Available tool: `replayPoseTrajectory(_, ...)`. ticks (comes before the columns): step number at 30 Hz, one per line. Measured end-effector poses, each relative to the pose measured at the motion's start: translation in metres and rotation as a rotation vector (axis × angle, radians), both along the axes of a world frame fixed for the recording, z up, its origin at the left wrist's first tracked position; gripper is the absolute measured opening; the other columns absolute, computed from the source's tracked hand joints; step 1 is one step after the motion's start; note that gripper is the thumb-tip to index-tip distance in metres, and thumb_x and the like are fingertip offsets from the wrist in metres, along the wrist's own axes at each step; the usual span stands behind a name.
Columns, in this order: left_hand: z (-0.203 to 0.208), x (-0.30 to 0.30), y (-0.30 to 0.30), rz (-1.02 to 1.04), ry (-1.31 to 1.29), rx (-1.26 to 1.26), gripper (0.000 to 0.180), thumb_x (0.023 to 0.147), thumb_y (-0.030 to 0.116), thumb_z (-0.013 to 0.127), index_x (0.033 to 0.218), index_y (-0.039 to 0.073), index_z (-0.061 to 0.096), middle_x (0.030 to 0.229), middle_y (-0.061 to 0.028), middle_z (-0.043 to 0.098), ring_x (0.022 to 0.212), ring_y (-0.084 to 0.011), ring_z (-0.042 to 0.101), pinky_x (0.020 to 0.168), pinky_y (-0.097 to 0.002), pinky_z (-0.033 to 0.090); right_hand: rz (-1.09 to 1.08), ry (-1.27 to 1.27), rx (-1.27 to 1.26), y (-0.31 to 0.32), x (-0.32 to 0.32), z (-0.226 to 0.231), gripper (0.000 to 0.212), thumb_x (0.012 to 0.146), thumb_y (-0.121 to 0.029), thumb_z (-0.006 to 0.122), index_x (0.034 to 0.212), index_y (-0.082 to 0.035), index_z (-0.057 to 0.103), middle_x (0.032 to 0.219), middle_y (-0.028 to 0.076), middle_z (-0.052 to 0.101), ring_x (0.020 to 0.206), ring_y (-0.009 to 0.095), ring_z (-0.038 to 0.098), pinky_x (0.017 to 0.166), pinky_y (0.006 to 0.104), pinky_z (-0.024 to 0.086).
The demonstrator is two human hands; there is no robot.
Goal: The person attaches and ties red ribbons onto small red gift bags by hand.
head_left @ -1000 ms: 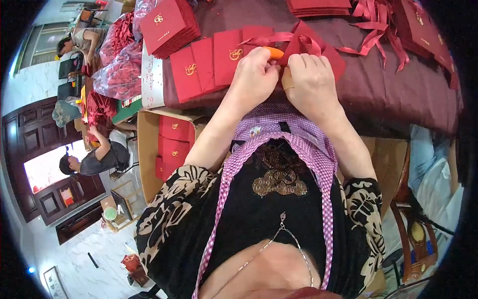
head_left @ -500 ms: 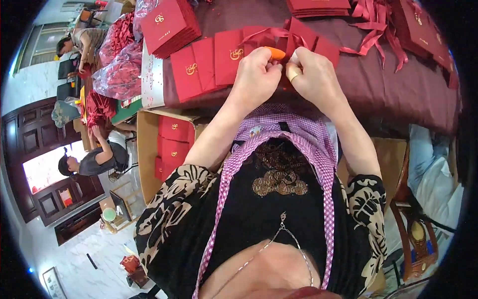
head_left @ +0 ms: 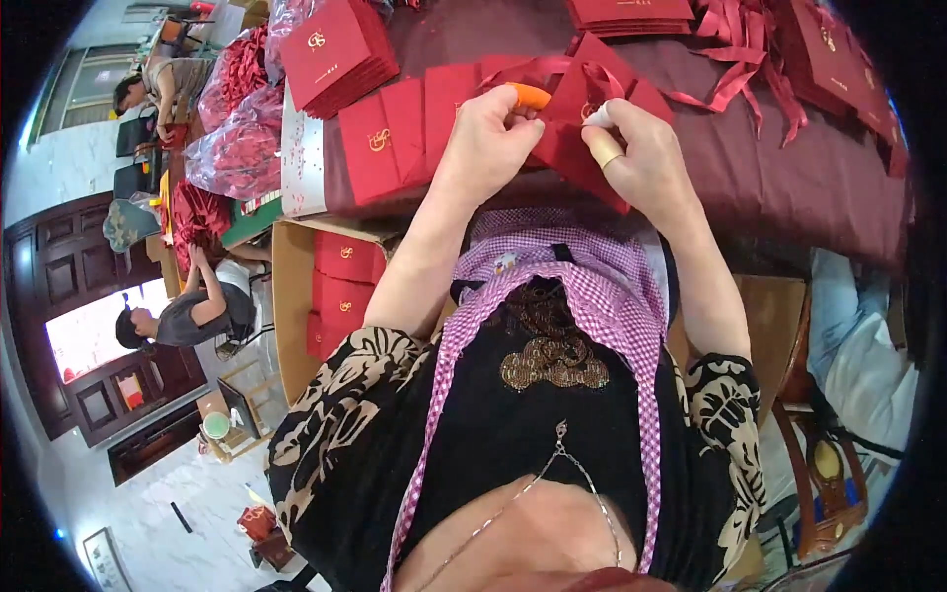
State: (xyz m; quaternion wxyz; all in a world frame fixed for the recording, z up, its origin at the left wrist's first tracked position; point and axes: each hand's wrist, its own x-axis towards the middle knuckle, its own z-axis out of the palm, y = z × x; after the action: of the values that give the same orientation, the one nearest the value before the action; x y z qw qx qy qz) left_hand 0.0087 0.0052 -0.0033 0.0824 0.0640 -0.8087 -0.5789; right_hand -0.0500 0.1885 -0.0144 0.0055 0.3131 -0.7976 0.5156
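A red gift bag with a gold mark lies tilted between my hands at the table's near edge. My left hand is at its left side, fingers curled, an orange cover on one finger; what lies in the fingers is hidden. On the bag's right part my right hand closes its fingertips, with a white cover on one finger and a tan band on another. A red ribbon loops above the fingers. Left of them, more flat red bags overlap in a row.
A stack of red bags stands at the far left, with others at the back. Loose ribbons hang at the right. Below the table, a cardboard box holds red bags. Two people work at another table at left.
My hands have moved apart, the left one leftward and the right one rightward and slightly nearer. The red bag between them now shows more fully, tilted toward me.
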Motion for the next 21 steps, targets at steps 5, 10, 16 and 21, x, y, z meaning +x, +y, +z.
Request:
replayPoseTrajectory(5,0.003,0.000,0.003,-0.020,-0.006,0.010,0.023,0.080,0.000,0.062,0.103,-0.004,0.065,0.079,-0.0016,0.063,0.073,-0.0064,0.055,0.066,-0.0221,0.047,-0.013,0.113,0.033,-0.007,0.003,-0.004,0.011,0.080,-0.010,0.064,0.079,-0.002,0.057,0.075,0.013,0.064,0.071,0.033,0.062,0.068,0.0421,0.046)
replayPoseTrajectory(10,0.002,0.000,0.006,-0.030,-0.002,0.067,0.023,0.081,0.001,0.061,0.103,-0.004,0.064,0.082,-0.0017,0.063,0.074,-0.0063,0.054,0.066,-0.0215,0.046,-0.025,0.197,0.037,-0.011,0.006,-0.003,0.010,0.080,-0.009,0.063,0.077,-0.003,0.056,0.073,0.012,0.064,0.071,0.030,0.061,0.067,0.0395,0.043)
replayPoseTrajectory(16,0.000,0.002,0.007,-0.013,-0.022,0.036,0.022,0.081,0.000,0.060,0.102,-0.005,0.064,0.082,-0.0043,0.064,0.076,-0.0080,0.056,0.067,-0.0234,0.048,-0.025,0.355,0.048,-0.016,0.005,-0.007,0.011,0.078,-0.007,0.062,0.074,-0.004,0.053,0.067,0.012,0.060,0.067,0.029,0.059,0.068,0.0393,0.043)
replayPoseTrajectory(21,0.003,0.003,0.014,0.016,0.023,-0.209,0.020,0.081,-0.002,0.059,0.101,-0.002,0.065,0.082,-0.0028,0.063,0.075,-0.0068,0.055,0.068,-0.0225,0.047,-0.026,0.676,0.387,-0.020,0.012,0.004,0.011,0.074,-0.009,0.062,0.078,-0.006,0.051,0.070,0.008,0.055,0.068,0.026,0.055,0.069,0.0366,0.041)
